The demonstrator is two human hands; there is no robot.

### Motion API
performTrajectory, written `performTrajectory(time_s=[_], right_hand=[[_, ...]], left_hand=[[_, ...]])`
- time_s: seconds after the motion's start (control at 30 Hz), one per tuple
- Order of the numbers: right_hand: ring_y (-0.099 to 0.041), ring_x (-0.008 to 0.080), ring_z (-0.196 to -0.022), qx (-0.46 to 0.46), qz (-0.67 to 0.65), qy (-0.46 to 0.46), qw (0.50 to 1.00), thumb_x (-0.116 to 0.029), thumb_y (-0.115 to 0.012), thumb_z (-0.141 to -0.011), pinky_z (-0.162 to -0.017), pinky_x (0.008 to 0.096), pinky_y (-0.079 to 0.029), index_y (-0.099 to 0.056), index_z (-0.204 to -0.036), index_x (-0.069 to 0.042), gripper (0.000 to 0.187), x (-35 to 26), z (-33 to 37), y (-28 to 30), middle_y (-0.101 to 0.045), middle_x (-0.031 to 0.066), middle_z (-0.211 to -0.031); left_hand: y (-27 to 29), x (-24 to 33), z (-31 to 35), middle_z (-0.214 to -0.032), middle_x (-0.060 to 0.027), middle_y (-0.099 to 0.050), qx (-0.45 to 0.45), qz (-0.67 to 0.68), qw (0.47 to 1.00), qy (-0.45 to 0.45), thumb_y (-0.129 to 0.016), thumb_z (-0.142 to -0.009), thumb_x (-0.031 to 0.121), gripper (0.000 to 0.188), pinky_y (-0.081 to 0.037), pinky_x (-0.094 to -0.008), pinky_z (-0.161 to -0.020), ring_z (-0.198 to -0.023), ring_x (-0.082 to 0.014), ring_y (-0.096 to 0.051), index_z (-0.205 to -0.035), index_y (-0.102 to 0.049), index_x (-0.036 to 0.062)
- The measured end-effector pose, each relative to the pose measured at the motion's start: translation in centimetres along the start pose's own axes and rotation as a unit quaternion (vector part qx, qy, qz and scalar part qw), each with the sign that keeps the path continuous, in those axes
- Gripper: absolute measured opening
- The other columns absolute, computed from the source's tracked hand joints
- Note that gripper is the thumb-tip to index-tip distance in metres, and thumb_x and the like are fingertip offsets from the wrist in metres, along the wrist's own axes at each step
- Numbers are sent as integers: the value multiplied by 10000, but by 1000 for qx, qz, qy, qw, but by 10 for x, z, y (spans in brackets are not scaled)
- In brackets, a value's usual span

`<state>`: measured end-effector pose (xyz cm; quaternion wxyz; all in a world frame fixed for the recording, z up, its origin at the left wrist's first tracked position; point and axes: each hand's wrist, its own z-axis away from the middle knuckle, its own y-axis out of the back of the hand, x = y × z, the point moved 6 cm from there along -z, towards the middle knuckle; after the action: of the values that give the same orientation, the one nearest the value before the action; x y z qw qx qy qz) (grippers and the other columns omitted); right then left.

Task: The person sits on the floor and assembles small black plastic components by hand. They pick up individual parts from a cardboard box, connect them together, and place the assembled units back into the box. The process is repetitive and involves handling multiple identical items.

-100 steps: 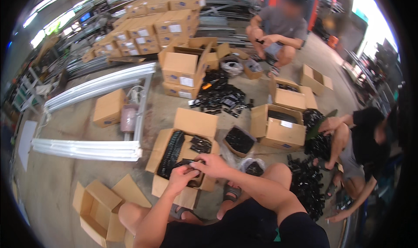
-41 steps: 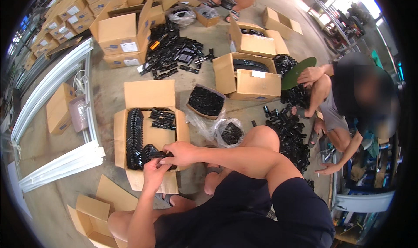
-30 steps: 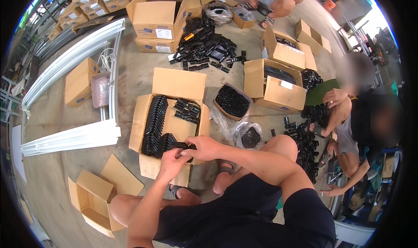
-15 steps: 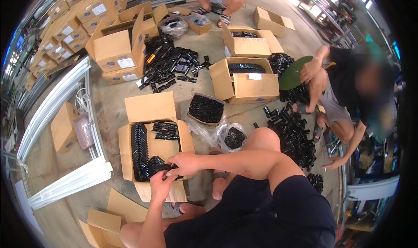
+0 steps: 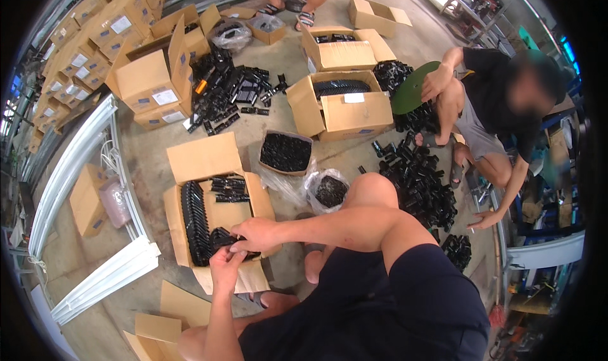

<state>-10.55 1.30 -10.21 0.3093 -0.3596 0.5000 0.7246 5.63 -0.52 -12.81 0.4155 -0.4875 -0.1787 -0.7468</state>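
Observation:
An open cardboard box point(image 5: 204, 153) stands before me. Along its left side runs a tight row of black slotted parts point(image 5: 195, 216), and several more black pieces point(image 5: 229, 189) lie at its far end. My right hand point(image 5: 255, 234) reaches over the near right of the box, fingers pinched on a small black part point(image 5: 235, 239), largely covered by the hands. Against it, my left hand point(image 5: 225, 263) is closed too, its fingertips meeting those of the right. Below them, a shorter stack of black parts point(image 5: 220, 236) fills the near corner.
Beyond the box sit a small carton of black pieces point(image 5: 286, 152) and a plastic bag point(image 5: 311, 190). Loose black parts point(image 5: 421, 187) are heaped at right, near a crouching person point(image 5: 500, 88) holding a green disc point(image 5: 413, 90). White metal profiles point(image 5: 104, 282) lie at left.
The whole view has shifted slightly as my head moved. Both hands stay together over the near part of the box, still closed on the black part.

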Motion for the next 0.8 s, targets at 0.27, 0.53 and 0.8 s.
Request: performTrajectory(time_s=[0.27, 0.53, 0.8], right_hand=[[-719, 421, -871, 5, -28, 10, 1000, -459, -665, -964, -796, 505, -547, -681, -1119, 5, 489, -8, -3, 4, -737, 231, -881], [-715, 429, -898, 28, 2, 12, 1000, -451, -659, -963, -800, 511, -548, -680, -1131, 9, 490, -3, -2, 3, -737, 243, -935], [-714, 425, -950, -47, 14, 2, 999, -431, -666, -965, -845, 497, -551, -674, -1162, 6, 479, 4, -3, -8, -742, 240, -1002]], left_hand=[[7, 5, 1, -1062, -65, -738, -16, 3, 1000, -8, -679, -945, -40, 219, -524, -283, -916, -963, -122, -679, -1164, -694, -32], [0, 9, 5, -1035, -79, -741, -30, 4, 999, 29, -694, -940, -32, 225, -539, -292, -890, -923, -140, -684, -1165, -686, -39], [1, -11, 3, -1064, -91, -752, -41, -11, 999, 32, -708, -930, -35, 249, -556, -292, -884, -952, -140, -702, -1178, -689, -43]])
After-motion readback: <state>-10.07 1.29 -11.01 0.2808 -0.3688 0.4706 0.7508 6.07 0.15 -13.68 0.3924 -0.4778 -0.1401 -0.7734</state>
